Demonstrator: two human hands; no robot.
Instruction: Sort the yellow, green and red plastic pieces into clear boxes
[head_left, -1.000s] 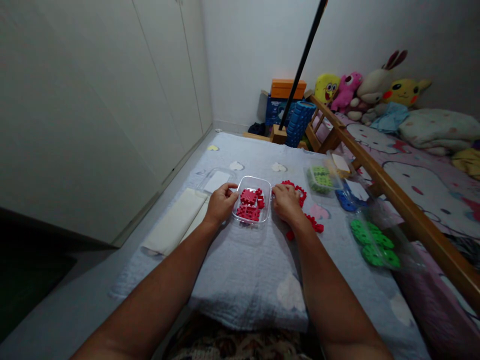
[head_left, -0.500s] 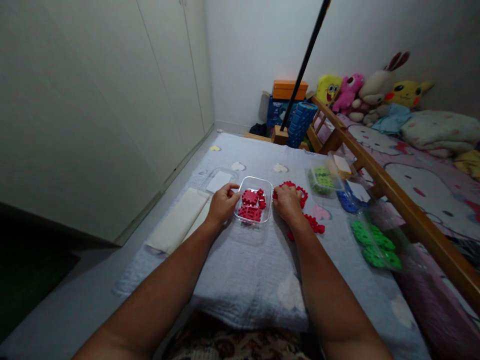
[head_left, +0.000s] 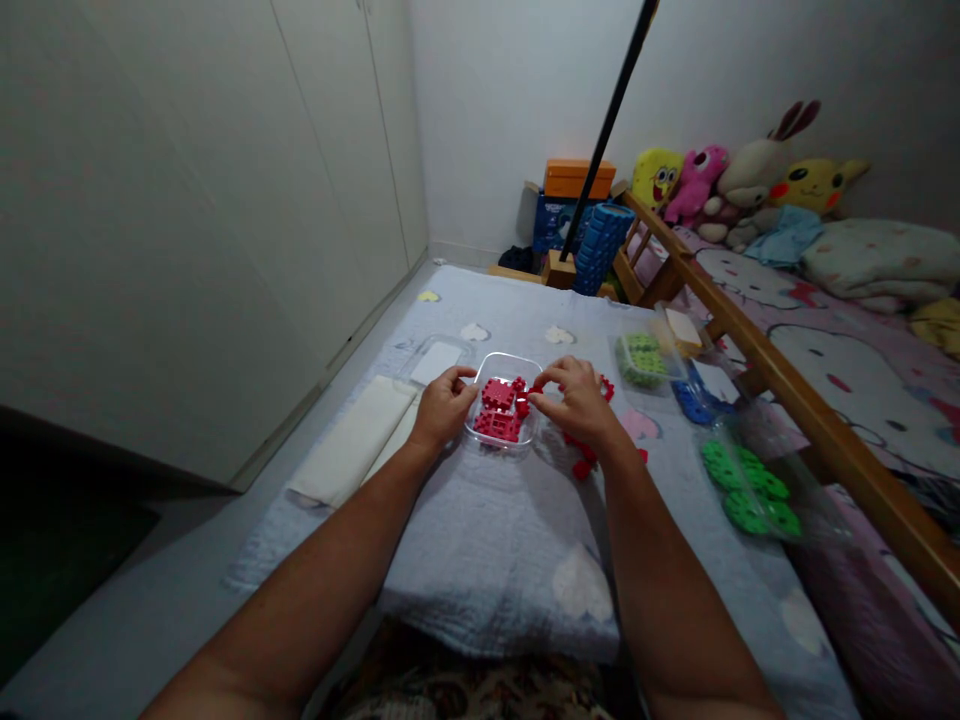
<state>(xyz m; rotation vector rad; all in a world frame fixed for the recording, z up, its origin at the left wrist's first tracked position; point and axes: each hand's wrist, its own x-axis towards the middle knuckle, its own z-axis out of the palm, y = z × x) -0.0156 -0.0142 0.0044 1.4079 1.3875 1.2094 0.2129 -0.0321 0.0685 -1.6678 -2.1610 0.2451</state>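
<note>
- Since the earlier frame, I see the right hand (head_left: 577, 395) has moved from the loose red pieces (head_left: 583, 466) to the right rim of the clear tub (head_left: 510, 356).
- The left hand (head_left: 444, 408) stays at the tub's left side, fingertips touching it; whether they pinch the wall, I can't tell.
- Red blocks (head_left: 498, 393) lie inside the tub, between the hands.
- The right thumb and forefinger are closed on a small red piece (head_left: 535, 392) at the rim. I'd judge a light pinch enough, with the left hand bracing the light tub against sliding.
- On the surface, left to right: folded cloth (head_left: 356, 440), clear lid (head_left: 437, 362), then, near the far right edge, bagged green pieces (head_left: 754, 490), all on a wrinkled pale-blue tablecloth (head_left: 487, 560).
- Around me: white cabinets (head_left: 225, 200) left, wooden bed rail (head_left: 739, 320) right.
</note>
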